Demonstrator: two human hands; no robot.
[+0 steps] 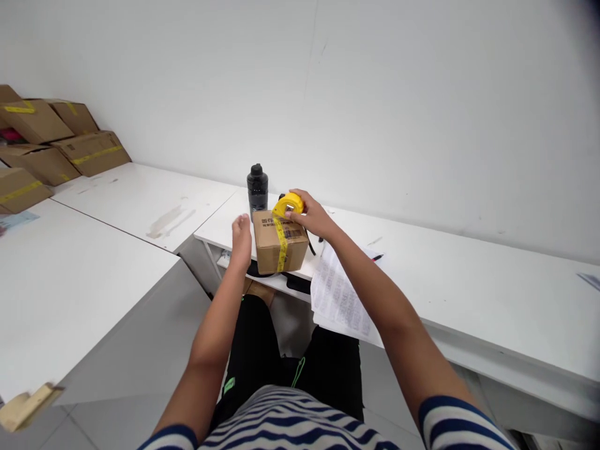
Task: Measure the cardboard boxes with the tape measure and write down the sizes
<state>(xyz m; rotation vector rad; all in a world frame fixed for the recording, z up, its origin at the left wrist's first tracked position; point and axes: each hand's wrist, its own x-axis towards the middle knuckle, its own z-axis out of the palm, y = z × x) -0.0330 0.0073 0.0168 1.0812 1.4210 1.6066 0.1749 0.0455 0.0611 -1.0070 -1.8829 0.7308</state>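
Observation:
A small cardboard box [267, 247] with a strip of yellow tape over it sits at the front edge of the white desk. My right hand [313, 215] grips a yellow tape measure [289, 201] at the box's far top edge. To the left of the box, my left hand [241, 239] is raised with nothing seen in it. Its fingers point up, with a narrow gap between them and the box side. Behind the box stands a dark water bottle [257, 187].
Printed sheets [340, 290] overhang the desk edge under my right forearm, with a pen [377, 257] beside them. Several taped cartons [91, 152] are stacked at the far left. A white wall [398, 106] rises behind the desk [469, 281].

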